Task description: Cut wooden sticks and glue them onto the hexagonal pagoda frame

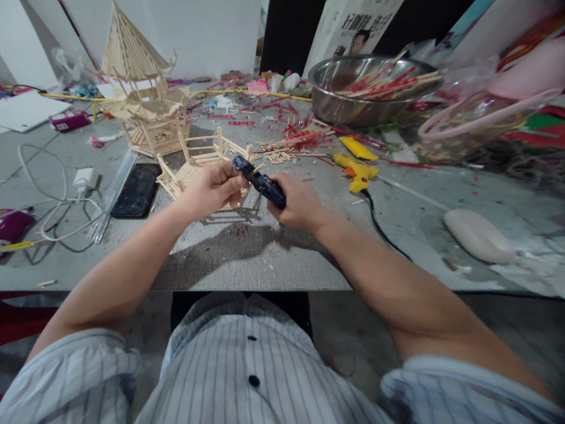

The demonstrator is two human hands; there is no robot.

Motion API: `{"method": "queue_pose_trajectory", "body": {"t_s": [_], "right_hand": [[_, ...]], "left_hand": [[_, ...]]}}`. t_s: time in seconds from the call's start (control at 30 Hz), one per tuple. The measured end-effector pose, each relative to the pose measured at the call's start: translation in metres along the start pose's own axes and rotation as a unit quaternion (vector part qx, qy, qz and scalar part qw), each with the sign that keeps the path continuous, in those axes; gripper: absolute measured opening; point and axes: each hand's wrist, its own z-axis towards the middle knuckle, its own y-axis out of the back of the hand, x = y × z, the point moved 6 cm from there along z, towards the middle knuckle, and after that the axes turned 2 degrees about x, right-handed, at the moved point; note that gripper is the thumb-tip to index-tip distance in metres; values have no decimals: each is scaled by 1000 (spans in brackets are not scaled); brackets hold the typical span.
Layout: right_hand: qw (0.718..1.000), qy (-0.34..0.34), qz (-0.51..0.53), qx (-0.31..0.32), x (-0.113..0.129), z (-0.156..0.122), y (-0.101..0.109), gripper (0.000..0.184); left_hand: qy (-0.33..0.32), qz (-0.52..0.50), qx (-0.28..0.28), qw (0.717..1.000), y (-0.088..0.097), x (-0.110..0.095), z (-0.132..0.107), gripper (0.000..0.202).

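My right hand point(300, 203) is wrapped round the handles of dark blue pliers point(267, 188), whose head points up and left. Close by the jaws, my left hand point(216, 187) has thumb and fingers pinched together on a thin wooden stick point(258, 169). A short end of it shows past the pliers; the rest is hidden by fingers and tool. Just behind my left hand stands a low open frame of wooden sticks point(200, 154) with upright posts, partly covered by the hand. Beyond it at the left rises a stick-built pagoda model point(152, 112) with a pointed roof.
A yellow glue gun point(359, 172) lies to the right, its black cord running to the table's front edge. Red and plain sticks point(300, 140) are scattered behind my hands. A steel basin point(335, 106) holds more sticks. At left are a black phone point(136, 189) and white cables point(62, 203).
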Motion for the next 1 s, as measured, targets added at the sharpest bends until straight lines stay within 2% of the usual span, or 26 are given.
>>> {"method": "queue_pose_trajectory", "body": {"t_s": [0.17,0.27,0.37,0.53,0.7,0.77,0.83,0.93,1.0], "right_hand": [[1000,-20,5,-2,-2,1,0,43],[1000,-6,25,-15,-3,3,2,51],[998,33,50,-24,-4,4,3,61],[993,87,73,-11,-9,6,4,70],[983,143,106,-49,-10,4,11,67],[991,83,69,-76,-18,6,16,65],[996,-26,5,-87,-30,8,20,64],[979,-179,-76,-60,-48,9,21,67],[963,-239,-119,-21,-58,8,18,74]], "left_hand": [[-67,68,-54,994,2,-6,0,40],[-88,94,-89,988,4,-6,-1,43],[-82,52,-63,993,1,-6,0,46],[-15,-106,24,994,-11,-6,0,48],[27,-206,24,978,-13,-6,-3,43],[41,-191,12,981,-11,-4,-3,38],[56,-139,-7,989,-9,-3,-3,30],[67,-34,-49,996,-5,-2,-2,20],[62,32,-69,995,-4,-4,-2,20]]}}
